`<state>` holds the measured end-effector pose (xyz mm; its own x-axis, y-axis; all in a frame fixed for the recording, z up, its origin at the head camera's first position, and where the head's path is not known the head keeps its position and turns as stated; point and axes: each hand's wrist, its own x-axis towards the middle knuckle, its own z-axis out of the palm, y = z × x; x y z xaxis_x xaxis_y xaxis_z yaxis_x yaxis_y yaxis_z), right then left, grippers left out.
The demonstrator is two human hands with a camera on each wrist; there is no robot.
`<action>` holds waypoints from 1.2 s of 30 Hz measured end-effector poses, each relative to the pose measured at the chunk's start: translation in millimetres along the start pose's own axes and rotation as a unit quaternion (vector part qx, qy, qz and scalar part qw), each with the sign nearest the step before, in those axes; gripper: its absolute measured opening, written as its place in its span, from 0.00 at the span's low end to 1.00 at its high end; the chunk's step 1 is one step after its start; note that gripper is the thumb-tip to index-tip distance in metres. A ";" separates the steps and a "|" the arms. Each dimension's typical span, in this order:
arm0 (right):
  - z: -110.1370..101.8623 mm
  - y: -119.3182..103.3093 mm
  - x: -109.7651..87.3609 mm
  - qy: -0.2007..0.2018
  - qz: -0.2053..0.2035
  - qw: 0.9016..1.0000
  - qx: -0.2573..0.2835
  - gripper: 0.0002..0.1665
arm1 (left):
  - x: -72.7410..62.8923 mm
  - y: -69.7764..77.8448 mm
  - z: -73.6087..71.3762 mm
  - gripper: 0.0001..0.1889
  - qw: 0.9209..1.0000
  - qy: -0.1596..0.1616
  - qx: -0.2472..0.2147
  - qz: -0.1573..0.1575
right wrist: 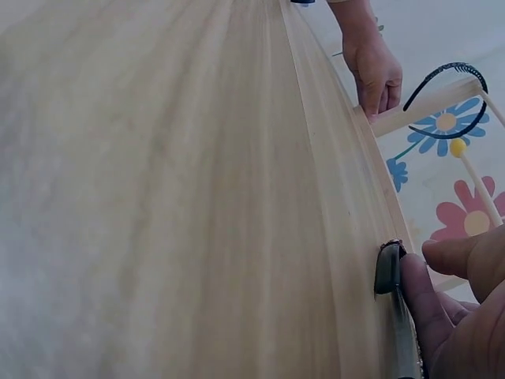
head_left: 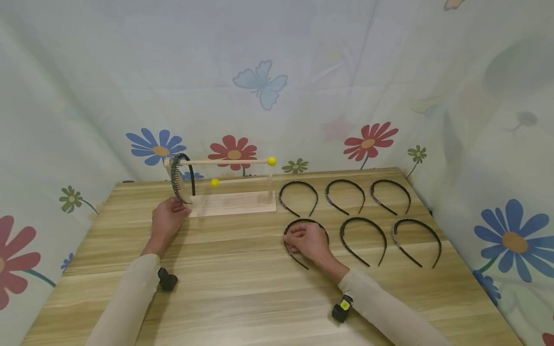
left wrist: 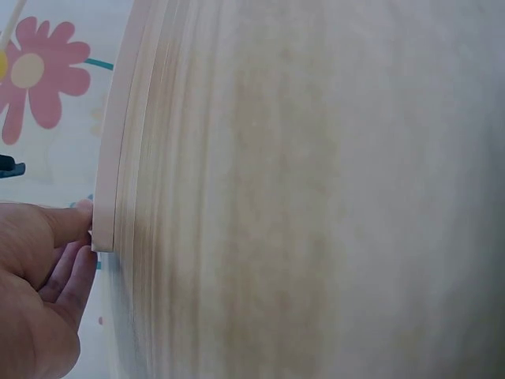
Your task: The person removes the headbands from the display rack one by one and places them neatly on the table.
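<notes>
A wooden headband stand with two rods tipped in yellow balls has its pale base (head_left: pixel 233 203) on the table. A dark toothed headband (head_left: pixel 175 178) hangs on the upper rod at the left. My left hand (head_left: pixel 169 218) pinches the left end of the base (left wrist: pixel 104 197) between thumb and fingers. My right hand (head_left: pixel 308 241) is over the nearest headband of the front row (head_left: pixel 295 260), its fingertips on that band's left side. In the right wrist view the thumb and a finger (right wrist: pixel 417 296) close in at the band's dark edge (right wrist: pixel 388 270). The hand hides part of this band.
Behind the right hand lies a row of headbands (head_left: pixel 317 194), (head_left: pixel 363 194), (head_left: pixel 409 198). Two more, a plain dark headband (head_left: pixel 385 240) and a sparkly headband (head_left: pixel 440 245), lie to its right. A flowered curtain (head_left: pixel 303 110) stands behind the wooden table (head_left: pixel 242 288).
</notes>
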<state>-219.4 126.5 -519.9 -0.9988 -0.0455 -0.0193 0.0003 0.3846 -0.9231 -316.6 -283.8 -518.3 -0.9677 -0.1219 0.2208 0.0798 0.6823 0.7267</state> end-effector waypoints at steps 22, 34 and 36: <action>-20.1 -51.4 18.0 0.009 -0.133 0.990 -0.037 0.19 | -1.1 -0.8 -0.9 0.20 1.000 -0.001 -0.011 0.007; -6.9 -99.0 38.0 -0.002 -0.211 0.977 -0.012 0.22 | 0.6 -0.2 0.8 0.20 1.000 -0.007 -0.009 -0.012; -2.3 -106.1 40.8 -0.003 -0.217 0.976 -0.016 0.22 | 0.3 0.2 0.6 0.20 1.000 -0.008 -0.013 -0.010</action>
<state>-260.4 85.9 -421.9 -0.9040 -0.2159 0.3689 -0.4247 0.3560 -0.8324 -317.1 -283.3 -518.5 -0.9728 -0.1228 0.1963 0.0674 0.6607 0.7476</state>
